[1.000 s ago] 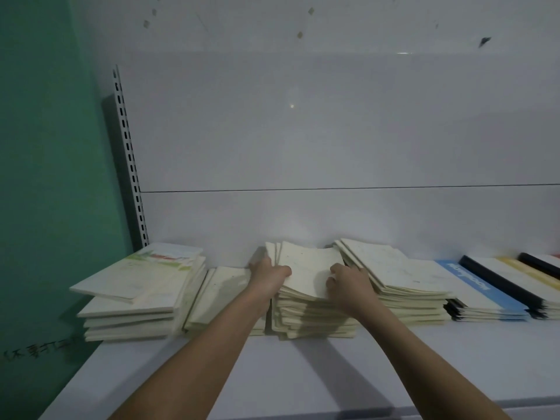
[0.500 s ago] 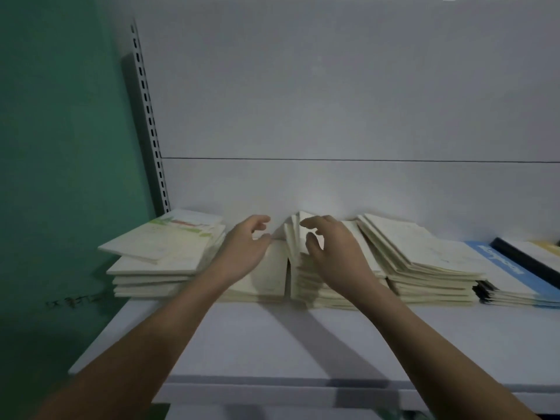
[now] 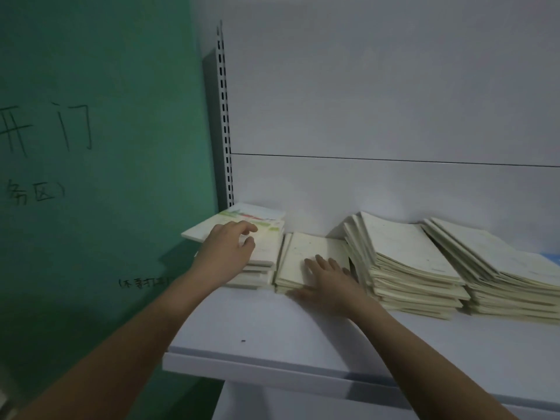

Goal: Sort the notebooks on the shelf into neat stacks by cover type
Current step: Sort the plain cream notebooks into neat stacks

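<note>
Several stacks of pale notebooks sit along the back of a white shelf [image 3: 272, 334]. The leftmost stack [image 3: 263, 253] has a top notebook with a green and red print, lying askew. My left hand [image 3: 227, 253] rests over this stack with loosely curled fingers. Beside it lies a low stack of cream notebooks [image 3: 306, 253]; my right hand [image 3: 330, 283] lies flat on it, fingers straight. To its right stand a tall cream stack [image 3: 409, 262] and another fanned cream stack [image 3: 500, 268].
A green wall [image 3: 106, 147] with black handwritten characters closes the left side. A perforated metal upright [image 3: 225, 131] stands at the shelf's back left corner. The white back panel [image 3: 378, 101] rises behind the stacks. A blue cover edge [image 3: 553, 255] shows at the far right.
Both hands left the tall middle stack and moved left. My left hand now rests on the leftmost stack, my right on the low cream stack. The view turned left.
</note>
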